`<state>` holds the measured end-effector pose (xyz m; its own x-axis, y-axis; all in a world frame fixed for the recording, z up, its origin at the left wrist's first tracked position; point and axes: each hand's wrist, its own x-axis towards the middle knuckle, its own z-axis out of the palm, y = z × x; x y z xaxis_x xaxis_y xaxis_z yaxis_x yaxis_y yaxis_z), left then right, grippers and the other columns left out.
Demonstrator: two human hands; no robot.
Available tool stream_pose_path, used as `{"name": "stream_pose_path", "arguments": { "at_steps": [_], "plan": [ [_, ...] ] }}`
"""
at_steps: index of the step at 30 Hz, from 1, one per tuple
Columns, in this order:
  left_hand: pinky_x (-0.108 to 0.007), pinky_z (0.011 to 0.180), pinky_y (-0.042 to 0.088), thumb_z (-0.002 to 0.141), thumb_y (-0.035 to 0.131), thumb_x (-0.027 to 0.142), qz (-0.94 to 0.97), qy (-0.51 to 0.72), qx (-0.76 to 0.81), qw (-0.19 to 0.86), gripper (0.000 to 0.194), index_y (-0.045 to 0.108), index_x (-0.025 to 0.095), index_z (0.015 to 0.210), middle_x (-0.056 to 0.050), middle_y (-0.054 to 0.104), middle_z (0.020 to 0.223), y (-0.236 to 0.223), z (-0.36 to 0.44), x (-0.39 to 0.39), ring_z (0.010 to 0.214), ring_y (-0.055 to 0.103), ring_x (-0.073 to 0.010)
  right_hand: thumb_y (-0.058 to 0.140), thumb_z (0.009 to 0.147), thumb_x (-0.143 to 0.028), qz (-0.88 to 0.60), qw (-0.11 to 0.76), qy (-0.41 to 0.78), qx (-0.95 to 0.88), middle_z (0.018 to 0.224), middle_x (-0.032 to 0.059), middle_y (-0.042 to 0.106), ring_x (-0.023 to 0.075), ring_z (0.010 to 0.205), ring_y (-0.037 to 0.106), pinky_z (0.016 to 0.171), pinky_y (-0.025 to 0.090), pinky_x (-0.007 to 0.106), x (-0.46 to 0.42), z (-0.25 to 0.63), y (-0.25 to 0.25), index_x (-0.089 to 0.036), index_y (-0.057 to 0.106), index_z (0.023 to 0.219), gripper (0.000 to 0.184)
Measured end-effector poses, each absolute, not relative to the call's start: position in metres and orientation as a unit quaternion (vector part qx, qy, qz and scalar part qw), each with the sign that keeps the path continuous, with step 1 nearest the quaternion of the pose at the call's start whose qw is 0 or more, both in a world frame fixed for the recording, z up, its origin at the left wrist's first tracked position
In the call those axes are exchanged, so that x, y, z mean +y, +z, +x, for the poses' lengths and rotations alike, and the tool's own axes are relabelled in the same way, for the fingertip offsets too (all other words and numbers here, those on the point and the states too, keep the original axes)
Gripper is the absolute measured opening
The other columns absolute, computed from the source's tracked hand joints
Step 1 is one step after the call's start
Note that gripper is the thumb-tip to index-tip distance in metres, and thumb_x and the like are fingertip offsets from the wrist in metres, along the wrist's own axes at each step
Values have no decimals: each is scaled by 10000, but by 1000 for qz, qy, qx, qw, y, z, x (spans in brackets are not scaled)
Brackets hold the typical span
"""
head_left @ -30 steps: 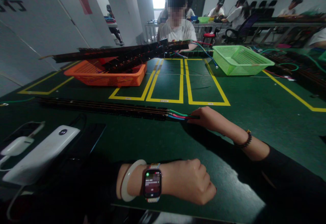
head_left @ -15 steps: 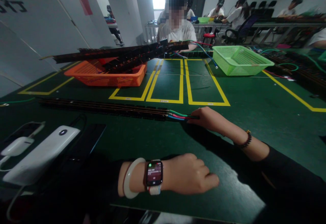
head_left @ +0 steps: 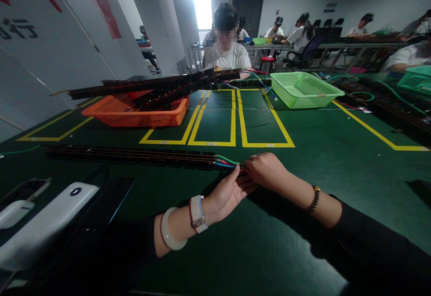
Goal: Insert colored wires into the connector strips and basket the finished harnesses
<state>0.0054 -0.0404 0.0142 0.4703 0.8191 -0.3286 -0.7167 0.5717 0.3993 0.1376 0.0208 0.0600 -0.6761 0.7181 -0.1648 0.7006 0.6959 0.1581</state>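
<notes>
A long dark strip point(head_left: 141, 154) with copper-coloured rails lies across the green table. From its right end come green, red and blue wires point(head_left: 226, 163). My right hand point(head_left: 266, 169) is closed around the far ends of these wires, which its fingers hide. Palm turned up, my left hand point(head_left: 229, 195) reaches in from below. Its thumb lies against the wires, and its fingers extend under my right hand, partly hidden by it.
Similar dark strips point(head_left: 175, 85) rest across an orange basket point(head_left: 134, 119). A green basket point(head_left: 306, 92) stands at the far right. Yellow tape point(head_left: 212, 143) marks the table point(head_left: 336, 175). A white power bank point(head_left: 50, 224) and phone point(head_left: 121, 197) lie at left. A person point(head_left: 226, 54) sits opposite.
My left hand has moved up from the table's near side to the wires, turning its palm up and opening out from a loose fist. My right hand still holds the wires.
</notes>
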Motion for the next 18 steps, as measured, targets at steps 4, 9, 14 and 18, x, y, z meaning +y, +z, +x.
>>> {"name": "stream_pose_path", "arguments": {
  "at_steps": [4,9,14,18],
  "plan": [
    [-320,934,422,933,463,301,70,469,259,842,199,578,140,912,-75,628,981,13,10,-34,946,587,-148,472,837,-91,345,116,91,927,784,116,650,196,685,586,582,324,294,6,131,56,-112,669,835,198],
    [-252,838,457,911,508,231,30,495,279,822,139,580,142,830,-20,605,873,10,18,-29,800,564,-95,454,836,-56,333,114,152,923,830,146,633,233,786,563,642,367,329,-8,124,52,-77,673,925,237],
    [-245,787,473,907,499,175,-4,508,280,815,136,573,141,798,-22,611,828,4,22,-25,743,570,-95,467,844,-92,358,101,176,911,943,155,605,231,811,553,684,399,341,-12,125,55,-67,663,998,250],
    [-246,759,479,915,488,187,3,505,286,814,173,577,135,775,-26,620,770,3,22,-25,699,587,-98,497,864,-158,378,99,141,909,983,145,612,225,838,577,682,406,319,-9,132,79,-116,654,1033,235]
  ]
}}
